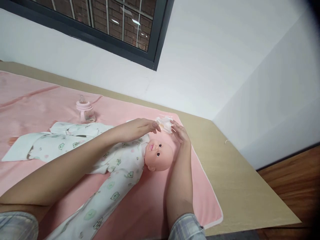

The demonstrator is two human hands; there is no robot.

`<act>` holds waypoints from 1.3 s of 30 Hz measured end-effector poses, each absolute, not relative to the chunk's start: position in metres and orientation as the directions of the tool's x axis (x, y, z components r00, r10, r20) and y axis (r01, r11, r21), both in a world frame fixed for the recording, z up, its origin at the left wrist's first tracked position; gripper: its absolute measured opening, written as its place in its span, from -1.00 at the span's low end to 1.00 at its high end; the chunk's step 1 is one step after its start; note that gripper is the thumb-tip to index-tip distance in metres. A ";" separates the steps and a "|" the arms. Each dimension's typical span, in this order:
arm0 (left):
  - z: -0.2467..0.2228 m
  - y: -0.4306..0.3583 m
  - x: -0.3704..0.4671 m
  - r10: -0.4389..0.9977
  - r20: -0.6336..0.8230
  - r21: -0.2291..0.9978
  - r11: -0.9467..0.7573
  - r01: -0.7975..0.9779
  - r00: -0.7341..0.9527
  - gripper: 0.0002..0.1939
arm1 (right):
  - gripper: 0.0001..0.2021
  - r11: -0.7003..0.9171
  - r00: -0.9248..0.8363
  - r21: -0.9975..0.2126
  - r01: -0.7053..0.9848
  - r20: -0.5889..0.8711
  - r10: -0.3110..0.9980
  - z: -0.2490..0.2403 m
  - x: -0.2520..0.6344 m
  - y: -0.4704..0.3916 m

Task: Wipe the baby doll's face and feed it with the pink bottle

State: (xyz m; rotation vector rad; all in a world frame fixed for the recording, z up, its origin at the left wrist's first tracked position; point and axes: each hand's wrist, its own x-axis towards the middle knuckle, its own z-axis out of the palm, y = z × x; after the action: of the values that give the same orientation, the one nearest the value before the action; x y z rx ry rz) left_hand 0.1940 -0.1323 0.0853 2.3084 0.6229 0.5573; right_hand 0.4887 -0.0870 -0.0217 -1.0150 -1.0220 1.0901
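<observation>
A baby doll [158, 155] in a white sleepsuit with green animal prints [120, 163] lies on its back on a pink blanket [150, 196]. My left hand [142, 128] reaches across above its chest, fingers extended and curved downward. Past the doll's head, my right hand [181, 133] has its fingers spread and bent. Between the fingertips of both hands is a crumpled, thin whitish piece [165, 124] with a small orange-yellow patch; its kind is unclear. Both hands' fingertips overlap its ends, but no firm grip shows. My left forearm hides part of the doll's body.
A pink-lidded baby bottle [85, 111] stands upright on the blanket, beyond the doll's legs. The blanket covers part of a light wooden table [232, 186], whose edge runs along the right. Behind it are a white wall [195, 66] and a dark-framed window [152, 50].
</observation>
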 end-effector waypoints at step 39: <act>0.100 -0.112 0.155 0.578 0.575 0.635 -0.762 0.130 0.579 -0.44 | -0.43 0.457 -0.396 -0.756 0.468 0.282 0.874 0.114 0.367 -0.179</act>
State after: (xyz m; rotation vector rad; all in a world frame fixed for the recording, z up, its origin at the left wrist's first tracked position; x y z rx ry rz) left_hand 0.1551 -0.1117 0.0995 2.2723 0.5634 1.0975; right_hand 0.3675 -0.1790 0.1136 -1.1155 -2.0314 0.7681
